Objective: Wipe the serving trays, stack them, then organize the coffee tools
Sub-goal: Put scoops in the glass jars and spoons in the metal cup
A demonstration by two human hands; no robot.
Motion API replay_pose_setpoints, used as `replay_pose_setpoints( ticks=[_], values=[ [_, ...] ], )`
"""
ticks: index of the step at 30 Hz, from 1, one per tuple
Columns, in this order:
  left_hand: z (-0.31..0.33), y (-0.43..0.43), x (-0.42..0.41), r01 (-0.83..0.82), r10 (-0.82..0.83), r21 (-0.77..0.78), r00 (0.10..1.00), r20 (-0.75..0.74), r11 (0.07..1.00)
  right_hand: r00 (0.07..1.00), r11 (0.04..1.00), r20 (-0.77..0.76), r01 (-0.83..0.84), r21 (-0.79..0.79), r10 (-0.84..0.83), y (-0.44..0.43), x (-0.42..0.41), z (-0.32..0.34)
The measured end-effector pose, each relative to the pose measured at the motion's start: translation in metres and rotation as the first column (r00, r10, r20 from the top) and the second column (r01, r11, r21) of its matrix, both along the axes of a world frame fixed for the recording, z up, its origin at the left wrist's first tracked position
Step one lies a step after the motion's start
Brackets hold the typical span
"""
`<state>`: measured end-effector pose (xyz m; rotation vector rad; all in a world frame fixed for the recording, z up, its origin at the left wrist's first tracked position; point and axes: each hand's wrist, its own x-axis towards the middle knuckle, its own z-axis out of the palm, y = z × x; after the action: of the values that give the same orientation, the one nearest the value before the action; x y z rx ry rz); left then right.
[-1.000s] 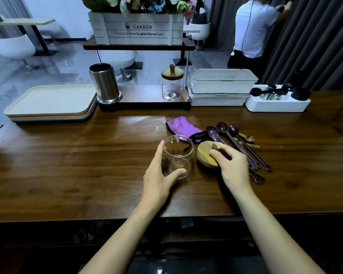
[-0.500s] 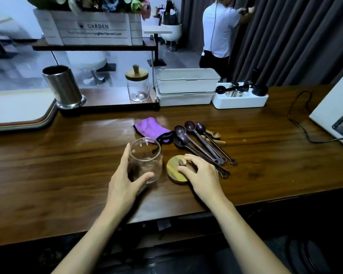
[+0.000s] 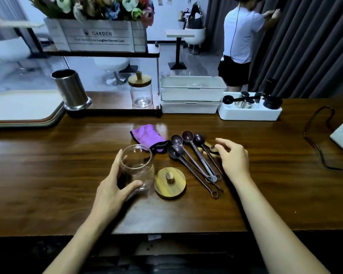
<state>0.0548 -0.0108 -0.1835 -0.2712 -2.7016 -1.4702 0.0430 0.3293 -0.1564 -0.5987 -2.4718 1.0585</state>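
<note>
Trays look sorted: the serving trays (image 3: 24, 107) sit stacked at the far left of the table (image 3: 67, 194), so this reads as the coffee-tool stage. The left hand (image 3: 115, 186) grips the glass jar (image 3: 137, 169), thumb hooked across the near side and fingers wrapped round the far side, and the jar stands upright and open on the wood. Its wooden lid (image 3: 169, 182) lies flat just beside it, knob up.

The right hand (image 3: 233, 157) hovers over the right edge of the long dark spoons (image 3: 194, 157), fingers bent downward toward some smaller spoons (image 3: 205, 149) half hidden beneath it. Whether it has pinched one or is only touching, I cannot tell. The purple cloth (image 3: 147, 134) sits crumpled behind the jar, touching the spoon bowls.

To do this step well, my read is to gather the spoons by their handles in one bundle (they fan out and overlap, so a single one may drag its neighbours). Brace the jar firmly, since glass on polished wood could skid. Feed the handles in without knocking the rim, and leave the lid within easy reach for closing.
</note>
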Motion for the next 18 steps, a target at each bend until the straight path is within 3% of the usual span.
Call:
replay_pose_setpoints(
  ticks=[7, 14, 18],
  values=[
    [0.000, 0.003, 0.000, -0.021, 0.021, 0.016, 1.000, 0.018, 1.000, 0.967, 0.985, 0.201, -0.168, 0.027, 0.159, 0.015, -0.041, -0.004],
    [-0.001, 0.004, -0.001, -0.035, 0.034, 0.029, 0.999, 0.015, 0.999, 0.955, 0.977, 0.234, -0.203, 0.061, 0.184, 0.023, -0.048, -0.014],
    [0.000, 0.004, -0.001, -0.024, 0.024, 0.038, 1.000, 0.020, 0.999, 0.964, 0.983, 0.195, -0.178, -0.040, 0.182, 0.027, -0.040, -0.008]
  ],
)
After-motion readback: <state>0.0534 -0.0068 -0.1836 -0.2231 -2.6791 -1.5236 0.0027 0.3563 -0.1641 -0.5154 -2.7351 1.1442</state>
